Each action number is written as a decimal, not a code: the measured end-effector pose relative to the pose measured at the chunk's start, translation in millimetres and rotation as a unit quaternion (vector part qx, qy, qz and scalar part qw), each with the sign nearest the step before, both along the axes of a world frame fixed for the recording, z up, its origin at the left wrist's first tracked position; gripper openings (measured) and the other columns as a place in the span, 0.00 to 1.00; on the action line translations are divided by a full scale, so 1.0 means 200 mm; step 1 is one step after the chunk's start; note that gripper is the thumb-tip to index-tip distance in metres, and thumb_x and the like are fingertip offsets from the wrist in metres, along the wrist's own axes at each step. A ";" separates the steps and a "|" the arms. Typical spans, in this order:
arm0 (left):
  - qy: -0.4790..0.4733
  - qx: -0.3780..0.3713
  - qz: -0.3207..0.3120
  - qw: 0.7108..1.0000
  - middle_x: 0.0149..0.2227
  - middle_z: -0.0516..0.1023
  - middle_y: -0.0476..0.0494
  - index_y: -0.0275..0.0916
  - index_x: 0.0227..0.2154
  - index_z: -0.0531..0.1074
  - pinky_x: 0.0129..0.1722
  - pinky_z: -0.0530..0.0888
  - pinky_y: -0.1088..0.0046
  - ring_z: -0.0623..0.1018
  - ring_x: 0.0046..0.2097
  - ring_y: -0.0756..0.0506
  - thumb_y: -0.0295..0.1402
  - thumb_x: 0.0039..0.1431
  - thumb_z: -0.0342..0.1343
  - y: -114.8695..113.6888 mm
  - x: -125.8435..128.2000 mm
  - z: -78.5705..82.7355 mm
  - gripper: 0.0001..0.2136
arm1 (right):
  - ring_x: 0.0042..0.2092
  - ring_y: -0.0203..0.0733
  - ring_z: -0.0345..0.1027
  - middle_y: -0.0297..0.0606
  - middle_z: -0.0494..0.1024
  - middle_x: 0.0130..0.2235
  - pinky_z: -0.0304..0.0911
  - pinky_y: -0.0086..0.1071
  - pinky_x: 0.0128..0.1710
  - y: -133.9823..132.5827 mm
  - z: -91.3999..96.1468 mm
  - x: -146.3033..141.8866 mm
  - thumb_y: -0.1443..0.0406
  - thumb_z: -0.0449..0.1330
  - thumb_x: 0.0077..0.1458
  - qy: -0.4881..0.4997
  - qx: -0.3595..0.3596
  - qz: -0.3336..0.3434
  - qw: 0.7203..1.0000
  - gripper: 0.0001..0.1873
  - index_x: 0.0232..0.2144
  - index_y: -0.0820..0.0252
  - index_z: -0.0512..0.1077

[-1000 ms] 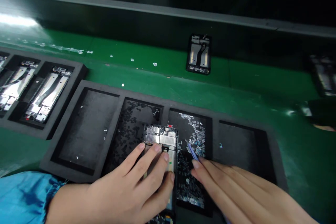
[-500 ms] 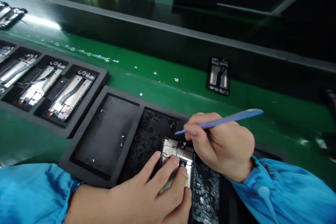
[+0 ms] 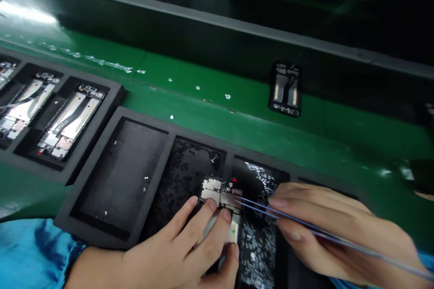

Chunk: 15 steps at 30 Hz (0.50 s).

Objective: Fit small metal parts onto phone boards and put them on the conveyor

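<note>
An opened phone point(image 3: 212, 184) with its bare circuit board and metal shields faces up over the dark foam tray point(image 3: 139, 185). My left hand point(image 3: 190, 239) lies across its lower part, fingers over the board and battery area, holding it; the thumb is hidden. My right hand point(image 3: 335, 226) pinches a pair of blue-violet tweezers point(image 3: 259, 205). Their slightly parted tips are at the right side of the phone's upper board, near a metal shield. Whether they touch it or hold anything, I cannot tell. A small red spot point(image 3: 234, 180) shows at the phone's top right.
Small clear and silvery pieces point(image 3: 256, 244) litter a tray compartment under and beside my hands. On the left, another foam tray point(image 3: 111, 95) holds several opened phones point(image 3: 73, 119). One more opened phone point(image 3: 285, 89) lies on the green bench point(image 3: 203, 117) farther back. Tiny white bits dot the bench.
My right hand has moved right and down and turned, bringing the tweezers from above the phone's top edge to its right side. My left hand still holds the phone. The view has shifted slightly.
</note>
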<state>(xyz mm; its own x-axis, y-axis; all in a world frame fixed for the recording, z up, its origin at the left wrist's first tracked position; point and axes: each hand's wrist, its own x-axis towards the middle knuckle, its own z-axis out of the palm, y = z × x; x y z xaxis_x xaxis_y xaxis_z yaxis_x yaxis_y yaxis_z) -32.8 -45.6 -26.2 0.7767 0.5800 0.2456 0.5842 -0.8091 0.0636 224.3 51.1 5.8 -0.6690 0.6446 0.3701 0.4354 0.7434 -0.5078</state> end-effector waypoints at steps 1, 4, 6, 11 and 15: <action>-0.001 0.003 -0.001 1.000 0.61 0.72 0.34 0.40 0.60 0.68 0.61 0.73 0.50 0.73 0.61 0.31 0.37 0.66 0.56 0.00 0.00 0.00 0.21 | 0.32 0.37 0.78 0.35 0.81 0.30 0.76 0.27 0.34 0.01 0.01 0.00 0.63 0.57 0.69 -0.018 0.004 0.044 0.999 0.06 0.44 0.58 0.73; 0.008 0.005 -0.013 1.000 0.60 0.73 0.34 0.40 0.60 0.68 0.61 0.72 0.48 0.74 0.60 0.31 0.38 0.67 0.56 0.01 0.00 0.01 0.20 | 0.37 0.39 0.77 0.40 0.82 0.35 0.76 0.30 0.38 0.00 0.03 0.00 0.65 0.60 0.67 -0.054 0.004 0.123 0.991 0.06 0.44 0.62 0.73; 0.020 0.000 -0.023 1.000 0.60 0.73 0.35 0.40 0.60 0.68 0.61 0.73 0.48 0.74 0.60 0.31 0.40 0.68 0.54 0.01 -0.01 0.02 0.20 | 0.39 0.40 0.77 0.42 0.82 0.38 0.76 0.33 0.42 -0.01 0.03 0.02 0.65 0.61 0.66 -0.051 0.008 0.129 0.990 0.07 0.45 0.64 0.73; 0.027 -0.013 -0.038 0.999 0.61 0.71 0.38 0.42 0.61 0.68 0.60 0.74 0.48 0.73 0.60 0.31 0.42 0.69 0.51 0.03 -0.02 0.05 0.21 | 0.44 0.41 0.78 0.40 0.82 0.41 0.74 0.34 0.50 -0.03 0.00 0.07 0.67 0.63 0.64 -0.071 0.039 0.150 0.985 0.11 0.48 0.62 0.75; 0.014 -0.015 -0.038 0.999 0.60 0.72 0.38 0.40 0.61 0.69 0.59 0.74 0.48 0.73 0.61 0.30 0.42 0.70 0.47 0.03 -0.02 0.05 0.22 | 0.44 0.42 0.78 0.39 0.82 0.40 0.74 0.35 0.51 -0.09 -0.03 0.08 0.67 0.63 0.64 -0.069 0.015 0.120 0.990 0.10 0.48 0.61 0.76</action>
